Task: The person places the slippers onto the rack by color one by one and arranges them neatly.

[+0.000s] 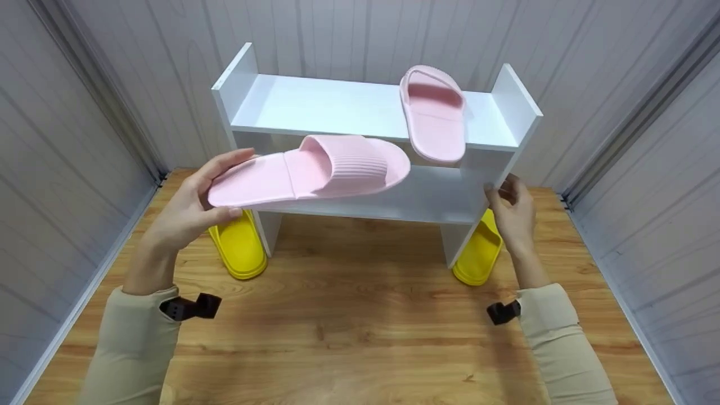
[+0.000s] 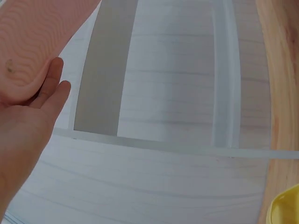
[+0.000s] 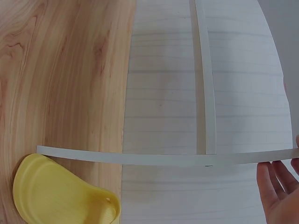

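My left hand [image 1: 183, 216] holds a pink slipper [image 1: 253, 183] by its heel end, thumb below and fingers behind. The slipper is raised in front of the white shoe rack [image 1: 337, 109], its toe pointing right. In the left wrist view its wavy-patterned sole [image 2: 35, 35] shows above the fingers. A second pink slipper [image 1: 439, 132] lies on the rack's top board, right of centre, heel toward me and jutting over the front edge. At the rack's right side panel, my right hand [image 1: 516, 216] grips the front edge, with its thumb in front.
One yellow slipper [image 1: 242, 247] stands on the wooden floor [image 1: 360, 315] outside the rack's left leg, another yellow slipper [image 1: 475, 259] outside its right leg. A lower board [image 1: 427, 197] spans the rack. Pale panelled walls [image 1: 67, 140] enclose the left, back and right sides.
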`<state>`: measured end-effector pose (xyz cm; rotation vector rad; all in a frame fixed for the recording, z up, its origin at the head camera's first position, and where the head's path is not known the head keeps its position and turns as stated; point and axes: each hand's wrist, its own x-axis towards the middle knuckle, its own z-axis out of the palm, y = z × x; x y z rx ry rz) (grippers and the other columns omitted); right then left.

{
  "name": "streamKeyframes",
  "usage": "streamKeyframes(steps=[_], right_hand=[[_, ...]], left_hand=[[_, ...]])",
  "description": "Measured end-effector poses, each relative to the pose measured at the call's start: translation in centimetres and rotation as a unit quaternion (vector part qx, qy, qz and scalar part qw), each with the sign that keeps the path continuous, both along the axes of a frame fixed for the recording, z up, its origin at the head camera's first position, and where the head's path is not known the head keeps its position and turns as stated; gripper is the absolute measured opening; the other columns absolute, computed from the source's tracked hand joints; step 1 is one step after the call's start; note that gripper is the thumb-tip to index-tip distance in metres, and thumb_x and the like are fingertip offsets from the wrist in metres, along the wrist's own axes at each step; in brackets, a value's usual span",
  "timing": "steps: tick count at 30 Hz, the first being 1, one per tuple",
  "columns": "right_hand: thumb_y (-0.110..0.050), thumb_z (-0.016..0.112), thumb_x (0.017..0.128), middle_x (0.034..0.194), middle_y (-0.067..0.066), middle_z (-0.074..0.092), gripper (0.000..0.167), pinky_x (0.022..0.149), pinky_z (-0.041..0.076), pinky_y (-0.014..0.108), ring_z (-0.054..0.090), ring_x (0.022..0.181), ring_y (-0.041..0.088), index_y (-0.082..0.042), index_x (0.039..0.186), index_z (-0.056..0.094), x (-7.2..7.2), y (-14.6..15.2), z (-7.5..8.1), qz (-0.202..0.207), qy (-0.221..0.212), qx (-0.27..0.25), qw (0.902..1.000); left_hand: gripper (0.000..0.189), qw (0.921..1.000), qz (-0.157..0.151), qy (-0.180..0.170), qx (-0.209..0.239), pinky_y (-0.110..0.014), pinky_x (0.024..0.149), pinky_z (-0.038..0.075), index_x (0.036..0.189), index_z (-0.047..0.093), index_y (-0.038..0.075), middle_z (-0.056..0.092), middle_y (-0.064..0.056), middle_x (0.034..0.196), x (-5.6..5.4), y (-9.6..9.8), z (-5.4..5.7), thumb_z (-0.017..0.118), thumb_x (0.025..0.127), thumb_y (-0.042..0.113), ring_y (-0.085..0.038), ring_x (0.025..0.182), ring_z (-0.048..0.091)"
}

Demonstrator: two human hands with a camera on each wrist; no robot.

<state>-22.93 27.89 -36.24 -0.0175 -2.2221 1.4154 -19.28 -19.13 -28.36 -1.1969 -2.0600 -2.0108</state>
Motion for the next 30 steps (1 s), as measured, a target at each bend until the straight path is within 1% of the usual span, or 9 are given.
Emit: streamKeyframes(steps=[4, 7, 11, 18, 23, 27, 30], right_hand=[[-0.031, 0.055, 0.086, 0.111, 0.012, 0.051, 0.048, 0.076, 0.046, 0.028, 0.049, 0.1, 0.021, -0.003, 0.124, 0.045, 0.1, 0.1, 0.0, 0.0, -0.006, 0.001, 1.0], [-0.031, 0.055, 0.087, 0.113, 0.012, 0.051, 0.049, 0.078, 0.045, 0.03, 0.048, 0.102, 0.022, -0.003, 0.125, 0.044, 0.1, 0.1, 0.0, 0.003, -0.008, -0.001, 1.0], [-0.03, 0.055, 0.087, 0.113, 0.013, 0.05, 0.049, 0.08, 0.044, 0.031, 0.048, 0.102, 0.022, -0.002, 0.125, 0.044, 0.1, 0.1, 0.0, 0.004, -0.005, 0.0, 1.0], [-0.031, 0.055, 0.086, 0.112, 0.012, 0.051, 0.048, 0.078, 0.045, 0.03, 0.048, 0.1, 0.021, -0.003, 0.124, 0.045, 0.1, 0.0, -0.1, 0.001, -0.005, 0.0, 1.0], [-0.031, 0.055, 0.086, 0.112, 0.012, 0.051, 0.048, 0.077, 0.045, 0.028, 0.048, 0.1, 0.021, -0.003, 0.125, 0.045, 0.1, -0.1, 0.0, 0.001, -0.006, -0.002, 1.0], [-0.026, 0.056, 0.086, 0.11, 0.013, 0.052, 0.045, 0.072, 0.046, 0.024, 0.049, 0.098, 0.021, -0.001, 0.123, 0.046, 0.1, -0.2, 0.1, 0.003, 0.004, -0.011, 0.9999], [-0.024, 0.056, 0.086, 0.108, 0.013, 0.053, 0.044, 0.07, 0.047, 0.023, 0.05, 0.097, 0.021, -0.001, 0.123, 0.047, 0.0, -0.3, 0.1, 0.003, 0.008, -0.015, 0.9999]], left_hand=[[0.063, 0.9987, 0.026, 0.018, 0.041, -0.024, 0.084, 0.039, 0.132, 0.035, -0.002, 0.032, -0.021, 0.132, 0.0, 0.7, 0.3, 0.056, 0.072, -0.008, -0.03, 0.104, 0.038], [0.064, 0.9968, 0.057, 0.015, 0.054, -0.024, 0.086, 0.038, 0.131, 0.035, -0.001, 0.032, -0.02, 0.132, 0.0, 1.3, 0.5, 0.058, 0.071, -0.006, -0.03, 0.107, 0.036], [0.066, 0.994, 0.093, 0.006, 0.057, -0.025, 0.087, 0.038, 0.132, 0.035, 0.0, 0.031, -0.019, 0.133, -0.1, 1.9, 0.6, 0.06, 0.071, -0.003, -0.031, 0.108, 0.036], [0.065, 0.9887, 0.133, 0.007, 0.068, -0.023, 0.086, 0.038, 0.13, 0.034, -0.005, 0.032, -0.019, 0.132, -0.4, 2.8, 0.3, 0.06, 0.071, -0.006, -0.029, 0.106, 0.038], [0.065, 0.9821, 0.18, 0.014, 0.054, -0.025, 0.086, 0.038, 0.13, 0.035, -0.005, 0.035, -0.016, 0.13, -0.5, 3.8, 0.1, 0.062, 0.071, -0.007, -0.028, 0.105, 0.04], [0.064, 0.9754, 0.216, 0.028, 0.031, -0.03, 0.089, 0.037, 0.13, 0.036, -0.003, 0.037, -0.01, 0.13, -0.6, 4.7, -0.1, 0.064, 0.073, -0.002, -0.025, 0.107, 0.041], [0.065, 0.9698, 0.242, 0.029, 0.005, -0.032, 0.091, 0.035, 0.131, 0.036, -0.001, 0.038, -0.008, 0.13, -0.5, 5.4, 0.2, 0.066, 0.073, 0.002, -0.023, 0.108, 0.042]])
